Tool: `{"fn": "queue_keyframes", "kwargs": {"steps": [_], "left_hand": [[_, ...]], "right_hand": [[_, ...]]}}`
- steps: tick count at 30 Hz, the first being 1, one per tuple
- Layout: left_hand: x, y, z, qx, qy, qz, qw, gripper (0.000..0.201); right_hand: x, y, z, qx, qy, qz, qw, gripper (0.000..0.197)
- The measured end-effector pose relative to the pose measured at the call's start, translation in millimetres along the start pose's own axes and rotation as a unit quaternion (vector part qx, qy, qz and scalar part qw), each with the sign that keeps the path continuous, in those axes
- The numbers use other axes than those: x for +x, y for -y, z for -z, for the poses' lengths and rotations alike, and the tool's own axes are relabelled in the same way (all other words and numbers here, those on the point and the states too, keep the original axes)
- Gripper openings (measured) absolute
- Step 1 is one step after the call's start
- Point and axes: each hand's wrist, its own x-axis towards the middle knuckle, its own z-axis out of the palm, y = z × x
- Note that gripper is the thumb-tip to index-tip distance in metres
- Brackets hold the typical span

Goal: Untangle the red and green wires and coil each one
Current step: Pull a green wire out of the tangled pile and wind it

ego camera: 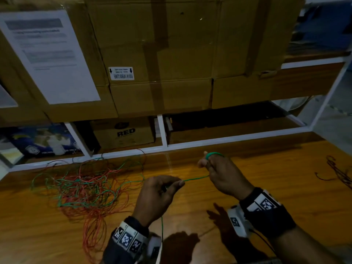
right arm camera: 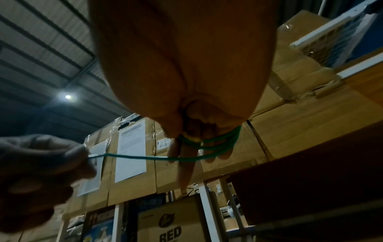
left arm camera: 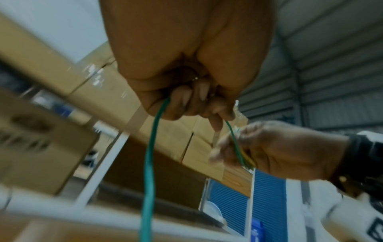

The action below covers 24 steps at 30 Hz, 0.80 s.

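Note:
A loose tangle of red wire (ego camera: 95, 212) and green wire (ego camera: 83, 182) lies on the left of the wooden table (ego camera: 285, 187). My left hand (ego camera: 160, 195) pinches a green strand (ego camera: 196, 178) that runs taut to my right hand (ego camera: 222, 174). Several green turns (right arm camera: 215, 142) are wound round the right hand's fingers, seen as a green loop (ego camera: 214, 154) at the fingertips. In the left wrist view the green wire (left arm camera: 150, 163) hangs down from the left hand (left arm camera: 186, 98) and a short length reaches the right hand (left arm camera: 269, 147). The left hand (right arm camera: 41, 163) also shows in the right wrist view.
A dark reddish wire bundle (ego camera: 337, 172) lies at the table's right edge. Behind the table a white shelf frame (ego camera: 163, 130) holds cardboard boxes (ego camera: 162, 54), one marked RED (ego camera: 123, 133). A white paper sheet (ego camera: 47, 54) is stuck on a box.

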Motion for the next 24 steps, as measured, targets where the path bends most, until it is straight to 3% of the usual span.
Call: {"fn": "queue_keyframes", "kwargs": {"steps": [6,10,13,16,19,22,24], "left_hand": [[13,-16,31,0.045,-0.033,-0.121,0.991,0.026],[32,-23,53,0.03,-0.024,-0.178,0.983,0.022],[45,-29,58,-0.028,0.001,-0.169,0.985,0.009],[59,-38,51,-0.115,0.029,-0.166,0.979,0.01],[69,-46,38,-0.195,0.041,-0.141,0.97,0.014],[71,-50,19,-0.265,0.028,-0.069,0.961,0.018],[65,-50,4,-0.306,0.012,-0.041,0.951,0.025]], "right_hand": [[-13,16,2,0.108,0.167,0.027,0.98,0.041],[-26,36,11,0.297,0.268,0.01,0.917,0.041],[-32,46,17,0.376,0.319,0.038,0.869,0.038],[-32,53,16,0.433,0.352,0.09,0.825,0.033],[-31,59,13,0.524,0.371,0.112,0.759,0.027],[-27,65,13,0.62,0.348,0.107,0.695,0.025],[-24,73,15,0.679,0.297,0.097,0.664,0.026]]}}
